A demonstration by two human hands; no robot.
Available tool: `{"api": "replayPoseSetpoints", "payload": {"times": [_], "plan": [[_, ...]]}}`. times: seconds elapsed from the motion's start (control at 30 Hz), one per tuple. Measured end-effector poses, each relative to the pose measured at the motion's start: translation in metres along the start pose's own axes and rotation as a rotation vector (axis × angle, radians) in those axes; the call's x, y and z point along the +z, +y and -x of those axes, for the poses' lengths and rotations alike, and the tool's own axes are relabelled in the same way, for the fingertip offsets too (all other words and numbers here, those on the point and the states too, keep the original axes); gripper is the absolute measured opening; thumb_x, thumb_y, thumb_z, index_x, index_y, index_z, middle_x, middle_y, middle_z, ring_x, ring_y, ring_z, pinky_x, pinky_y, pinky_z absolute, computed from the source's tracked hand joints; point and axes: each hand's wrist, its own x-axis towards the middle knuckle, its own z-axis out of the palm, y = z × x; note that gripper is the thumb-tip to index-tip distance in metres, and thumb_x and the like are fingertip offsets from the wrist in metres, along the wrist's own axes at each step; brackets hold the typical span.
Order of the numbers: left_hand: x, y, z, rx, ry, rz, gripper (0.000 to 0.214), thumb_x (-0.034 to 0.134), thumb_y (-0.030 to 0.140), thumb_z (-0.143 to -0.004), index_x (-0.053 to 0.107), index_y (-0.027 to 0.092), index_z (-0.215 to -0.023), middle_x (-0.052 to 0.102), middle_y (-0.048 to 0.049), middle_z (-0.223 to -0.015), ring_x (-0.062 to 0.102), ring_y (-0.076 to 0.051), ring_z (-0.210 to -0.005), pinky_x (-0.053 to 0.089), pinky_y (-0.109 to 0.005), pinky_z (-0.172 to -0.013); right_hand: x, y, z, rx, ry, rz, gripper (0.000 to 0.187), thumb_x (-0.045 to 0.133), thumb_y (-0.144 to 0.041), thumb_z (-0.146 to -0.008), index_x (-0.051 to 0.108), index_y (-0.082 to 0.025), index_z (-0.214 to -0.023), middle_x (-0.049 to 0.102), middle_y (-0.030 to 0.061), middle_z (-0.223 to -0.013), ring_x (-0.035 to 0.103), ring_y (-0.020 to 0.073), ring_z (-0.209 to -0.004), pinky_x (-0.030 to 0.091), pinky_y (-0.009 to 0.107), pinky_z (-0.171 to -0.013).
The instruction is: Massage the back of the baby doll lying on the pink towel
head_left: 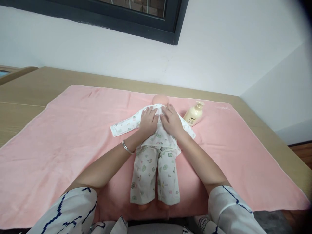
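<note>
A baby doll (160, 99) lies stretched out on a pink blanket, its head away from me and its feet towards me. It wears a white printed top (158, 139) and matching printed trousers (144, 175). My left hand (148, 121) rests flat on the left side of the top near the shoulder. Opposite it, my right hand (172, 120) lies on the upper right side, fingers extended towards the doll's neck. Neither hand grips anything. Which way the doll faces, I cannot tell. Its left-side sleeve is spread outward; my right arm partly hides the other sleeve.
The pink blanket (80, 130) covers much of a wooden table (29, 87). A cream pump bottle (194, 113) lies tilted on the blanket, close to the doll's right-side sleeve. Behind the table is a white wall (212, 48) with a dark-framed window (136, 24).
</note>
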Motion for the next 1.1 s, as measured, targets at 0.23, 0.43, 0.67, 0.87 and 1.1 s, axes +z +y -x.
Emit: {"api": "replayPoseSetpoints", "payload": {"times": [0.23, 0.43, 0.67, 0.87, 1.1], "plan": [[0.001, -0.002, 0.0, 0.037, 0.029, 0.023, 0.049, 0.032, 0.029, -0.097, 0.059, 0.011, -0.134, 0.051, -0.0179, -0.145, 0.04, -0.033, -0.14, 0.027, -0.055, -0.119, 0.003, -0.004, 0.002, -0.019, 0.025, -0.034, 0.048, 0.037, -0.029, -0.102, 0.05, -0.008, -0.143, 0.037, 0.0173, -0.155, 0.031, 0.0265, -0.146, 0.025, 0.046, -0.122], [0.003, -0.005, 0.0, 0.045, 0.054, 0.058, 0.047, 0.031, 0.031, -0.098, 0.06, 0.014, -0.132, 0.053, -0.0161, -0.143, 0.042, -0.03, -0.139, 0.026, -0.053, -0.119, 0.008, -0.004, 0.003, -0.026, -0.047, -0.006, 0.048, 0.038, -0.026, -0.101, 0.051, -0.005, -0.143, 0.039, 0.0194, -0.153, 0.03, 0.0287, -0.147, 0.022, 0.048, -0.122], [0.003, -0.005, -0.001, 0.02, 0.025, 0.033, 0.05, 0.036, 0.028, -0.093, 0.056, 0.011, -0.135, 0.051, -0.0166, -0.146, 0.04, -0.032, -0.141, 0.026, -0.056, -0.12, 0.001, 0.0, 0.001, -0.038, 0.035, -0.016, 0.053, 0.042, -0.03, -0.099, 0.043, -0.012, -0.149, 0.027, 0.0136, -0.16, 0.021, 0.0267, -0.15, 0.018, 0.051, -0.123], [0.004, -0.006, -0.002, 0.019, 0.027, -0.006, 0.052, 0.038, 0.024, -0.089, 0.056, 0.008, -0.136, 0.051, -0.0166, -0.146, 0.04, -0.033, -0.141, 0.028, -0.055, -0.12, 0.009, 0.004, 0.0, -0.023, -0.124, -0.096, 0.052, 0.036, -0.032, -0.102, 0.045, -0.008, -0.148, 0.033, 0.0166, -0.157, 0.023, 0.0259, -0.15, 0.019, 0.048, -0.123], [-0.002, 0.005, 0.002, 0.009, -0.007, -0.112, 0.051, 0.035, 0.025, -0.093, 0.054, 0.008, -0.137, 0.049, -0.0175, -0.147, 0.039, -0.033, -0.141, 0.027, -0.055, -0.12, 0.012, -0.001, 0.001, 0.012, -0.097, -0.001, 0.05, 0.038, -0.027, -0.103, 0.044, -0.006, -0.148, 0.033, 0.0168, -0.157, 0.024, 0.029, -0.149, 0.016, 0.05, -0.123]]}}
